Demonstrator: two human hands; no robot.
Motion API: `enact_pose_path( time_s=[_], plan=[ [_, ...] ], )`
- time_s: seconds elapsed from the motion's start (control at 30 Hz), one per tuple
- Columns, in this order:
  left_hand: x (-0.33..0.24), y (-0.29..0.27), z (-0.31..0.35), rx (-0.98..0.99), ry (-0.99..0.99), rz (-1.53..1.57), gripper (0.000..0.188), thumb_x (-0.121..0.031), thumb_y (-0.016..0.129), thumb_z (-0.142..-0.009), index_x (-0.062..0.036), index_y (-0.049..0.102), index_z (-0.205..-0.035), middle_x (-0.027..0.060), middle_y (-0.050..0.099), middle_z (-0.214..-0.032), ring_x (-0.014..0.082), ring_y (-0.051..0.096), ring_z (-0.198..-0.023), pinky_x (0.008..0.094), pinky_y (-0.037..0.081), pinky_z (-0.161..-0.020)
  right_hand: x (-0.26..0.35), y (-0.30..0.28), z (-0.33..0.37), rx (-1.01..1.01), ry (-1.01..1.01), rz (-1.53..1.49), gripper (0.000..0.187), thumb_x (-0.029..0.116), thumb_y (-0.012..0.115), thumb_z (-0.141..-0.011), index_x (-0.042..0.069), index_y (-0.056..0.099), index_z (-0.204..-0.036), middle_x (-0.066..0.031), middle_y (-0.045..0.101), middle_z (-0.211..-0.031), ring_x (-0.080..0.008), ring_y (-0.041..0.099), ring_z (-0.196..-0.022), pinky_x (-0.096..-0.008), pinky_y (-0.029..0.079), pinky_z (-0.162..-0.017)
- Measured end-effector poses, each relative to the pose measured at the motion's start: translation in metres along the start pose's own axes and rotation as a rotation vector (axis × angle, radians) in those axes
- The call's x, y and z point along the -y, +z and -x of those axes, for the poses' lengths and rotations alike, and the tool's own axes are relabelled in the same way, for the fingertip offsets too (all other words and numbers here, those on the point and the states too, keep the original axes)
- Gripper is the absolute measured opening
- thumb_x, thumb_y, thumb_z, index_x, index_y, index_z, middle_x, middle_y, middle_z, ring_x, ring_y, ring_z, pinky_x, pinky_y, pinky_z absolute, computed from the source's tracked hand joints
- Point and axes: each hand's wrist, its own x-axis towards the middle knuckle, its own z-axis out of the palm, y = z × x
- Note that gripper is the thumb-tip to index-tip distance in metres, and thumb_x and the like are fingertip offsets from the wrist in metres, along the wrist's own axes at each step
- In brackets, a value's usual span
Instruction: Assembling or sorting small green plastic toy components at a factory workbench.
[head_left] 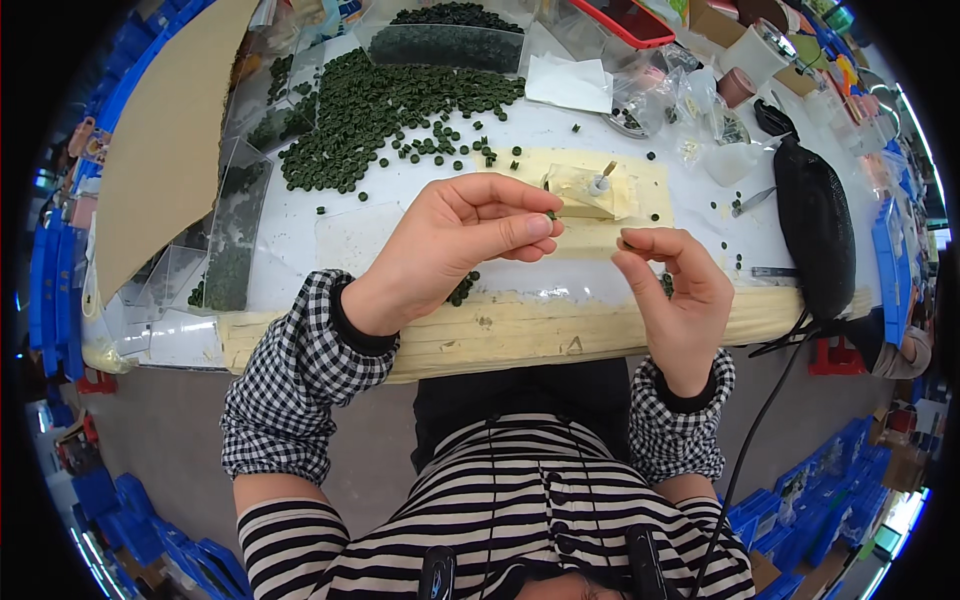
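Note:
Over the front of the table my left hand is closed in a pinch, thumb against index finger. A small dark green round piece shows at its fingertips. My right hand pinches a tiny dark piece, mostly hidden between thumb and index finger; its kind cannot be made out. The two hands are apart. Just beyond them a yellowish block carries a small whitish peg with a brownish tip. A large heap of dark green grooved round pieces spreads beyond my left hand.
Clear bins of green pieces stand at the back and left, beside a leaning cardboard sheet. A white paper, a red-cased phone and plastic bags lie behind. A black pouch with a cable is at right.

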Motion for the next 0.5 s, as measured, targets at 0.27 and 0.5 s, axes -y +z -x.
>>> enact_pose_path(
  time_s=[0.27, 0.5],
  plan=[
    [0.004, 0.002, 0.0, 0.032, 0.106, -0.042, 0.022, -0.004, 0.063, -0.089, 0.0025, 0.062, -0.109, 0.0117, 0.067, -0.098, 0.0156, 0.066, -0.089, 0.0254, 0.055, -0.078, 0.003, 0.022, -0.006, 0.054, 0.166, -0.359, 0.014, -0.004, 0.065, -0.083, -0.003, 0.067, -0.098, -0.0085, 0.068, -0.092, -0.0123, 0.063, -0.083, -0.0239, 0.05, -0.077],
    [0.005, 0.008, 0.002, -0.011, 0.197, -0.068, 0.018, 0.002, 0.064, -0.086, 0.0049, 0.063, -0.104, 0.0123, 0.068, -0.094, 0.0148, 0.066, -0.087, 0.0254, 0.056, -0.077, 0.002, 0.031, -0.005, 0.087, 0.269, -0.596, 0.014, -0.002, 0.066, -0.085, -0.005, 0.065, -0.099, -0.0076, 0.067, -0.095, -0.0116, 0.063, -0.087, -0.023, 0.05, -0.078]
  ],
)
